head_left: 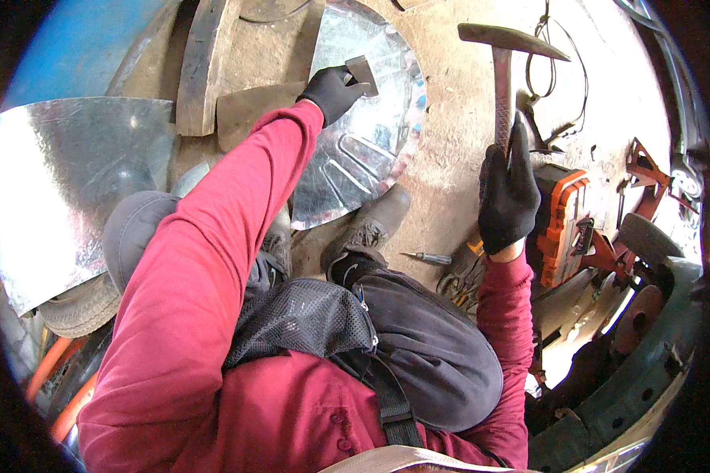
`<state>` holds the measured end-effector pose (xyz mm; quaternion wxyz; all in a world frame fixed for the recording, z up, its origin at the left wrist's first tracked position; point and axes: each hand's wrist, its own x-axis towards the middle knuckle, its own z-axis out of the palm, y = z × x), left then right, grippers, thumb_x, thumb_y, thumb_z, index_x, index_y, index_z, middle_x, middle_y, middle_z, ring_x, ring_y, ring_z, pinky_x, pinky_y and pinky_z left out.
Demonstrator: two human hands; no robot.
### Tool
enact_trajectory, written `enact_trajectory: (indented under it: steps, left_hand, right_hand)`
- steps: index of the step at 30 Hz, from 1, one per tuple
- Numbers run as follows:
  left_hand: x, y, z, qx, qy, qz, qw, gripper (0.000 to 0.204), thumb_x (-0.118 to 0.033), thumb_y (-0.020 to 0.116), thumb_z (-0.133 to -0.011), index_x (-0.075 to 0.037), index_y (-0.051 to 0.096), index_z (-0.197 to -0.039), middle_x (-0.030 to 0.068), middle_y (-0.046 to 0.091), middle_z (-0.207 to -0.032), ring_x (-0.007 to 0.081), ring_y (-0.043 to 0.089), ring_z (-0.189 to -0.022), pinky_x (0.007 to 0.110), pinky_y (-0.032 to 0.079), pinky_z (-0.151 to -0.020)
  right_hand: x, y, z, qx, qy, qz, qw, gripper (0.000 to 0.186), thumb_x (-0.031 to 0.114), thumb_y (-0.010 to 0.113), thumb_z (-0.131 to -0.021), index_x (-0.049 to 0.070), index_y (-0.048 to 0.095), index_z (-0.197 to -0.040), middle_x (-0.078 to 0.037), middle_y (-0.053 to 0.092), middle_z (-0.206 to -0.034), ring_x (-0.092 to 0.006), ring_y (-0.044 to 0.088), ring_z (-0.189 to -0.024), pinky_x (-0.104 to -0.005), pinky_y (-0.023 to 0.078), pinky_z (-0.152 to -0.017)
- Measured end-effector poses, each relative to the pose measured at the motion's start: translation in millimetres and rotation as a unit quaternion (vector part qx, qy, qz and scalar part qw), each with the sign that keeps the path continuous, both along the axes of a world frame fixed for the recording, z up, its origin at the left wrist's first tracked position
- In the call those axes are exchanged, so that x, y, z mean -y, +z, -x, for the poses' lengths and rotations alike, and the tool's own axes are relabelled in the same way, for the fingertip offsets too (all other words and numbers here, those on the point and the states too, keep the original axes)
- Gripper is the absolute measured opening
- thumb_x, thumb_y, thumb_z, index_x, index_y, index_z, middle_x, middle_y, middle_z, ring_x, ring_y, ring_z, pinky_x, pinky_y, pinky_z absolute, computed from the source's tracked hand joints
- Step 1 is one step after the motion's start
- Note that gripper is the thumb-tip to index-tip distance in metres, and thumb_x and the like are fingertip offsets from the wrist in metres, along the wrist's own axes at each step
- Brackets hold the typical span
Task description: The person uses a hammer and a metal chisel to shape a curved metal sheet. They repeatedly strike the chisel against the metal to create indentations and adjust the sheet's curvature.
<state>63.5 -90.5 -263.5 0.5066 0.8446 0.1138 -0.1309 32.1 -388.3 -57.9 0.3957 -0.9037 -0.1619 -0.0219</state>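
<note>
My left hand (331, 93), in a black glove, is closed on a small bent metal piece (360, 74). It holds the piece over a curved, shiny metal sheet (367, 146) lying on the ground between my feet and beyond them. Long narrow raised or cut shapes mark the sheet's near part. My right hand (509, 197), also gloved in black, grips a hammer (503, 91) by its textured handle. The hammer stands raised, its long tapering head (513, 38) at the far end. One or two fingers lie stretched along the handle.
A second shiny metal sheet (79, 181) lies at the left above a tire (79, 307). Wooden beams (201, 71) lie at the far left. On the right are an orange-and-black toolbox (564, 229), red metal stands (647, 169) and a dark cable (580, 71). A screwdriver (427, 258) lies by my knee.
</note>
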Motion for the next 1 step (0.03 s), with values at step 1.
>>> enact_trajectory:
  steps: [1]
  left_hand:
    - [1.3, -3.3, -0.4, 0.006, 0.007, 0.003, 1.000, 0.050, -0.043, 0.081, -0.087, 0.000, 0.076, -0.113, 0.0200, 0.078, -0.110, 0.0325, 0.076, -0.101, 0.039, 0.057, -0.088]
  right_hand:
    - [-0.1, -2.2, -0.1, -0.002, 0.001, -0.001, 1.000, 0.054, 0.007, 0.061, -0.106, -0.003, 0.044, -0.156, -0.016, 0.058, -0.152, -0.0115, 0.057, -0.127, -0.0272, 0.047, -0.106]
